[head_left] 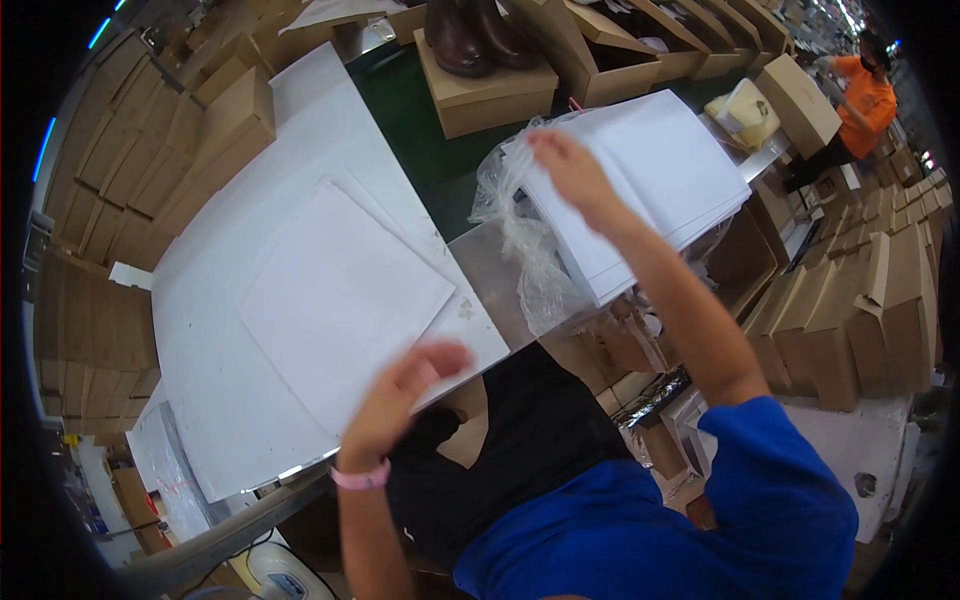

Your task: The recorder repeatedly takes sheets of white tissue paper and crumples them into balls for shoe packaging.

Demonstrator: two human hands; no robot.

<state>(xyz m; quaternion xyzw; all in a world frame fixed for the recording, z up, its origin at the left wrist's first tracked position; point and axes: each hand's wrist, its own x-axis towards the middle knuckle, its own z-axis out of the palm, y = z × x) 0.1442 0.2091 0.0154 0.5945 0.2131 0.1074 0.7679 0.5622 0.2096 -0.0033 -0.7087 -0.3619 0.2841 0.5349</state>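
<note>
At the near edge of the white table (210,300), my left hand (408,392) hovers beside a few loose sheets of white paper (340,290), smeared by motion. I see nothing held in it. My right hand (575,175) reaches over a thick stack of white paper (665,165), its fingers stretched loosely near the far left corner with nothing visible in them. Crumpled clear plastic wrap (530,250) hangs around the left side of that stack, close to my right fingertips.
Brown boots (470,40) stand on a cardboard box (490,95) on a green surface behind the stack. Open shoe boxes (625,65) line the back. Piled cartons rise at left (130,150) and right (840,310). A person in orange (866,100) stands far right.
</note>
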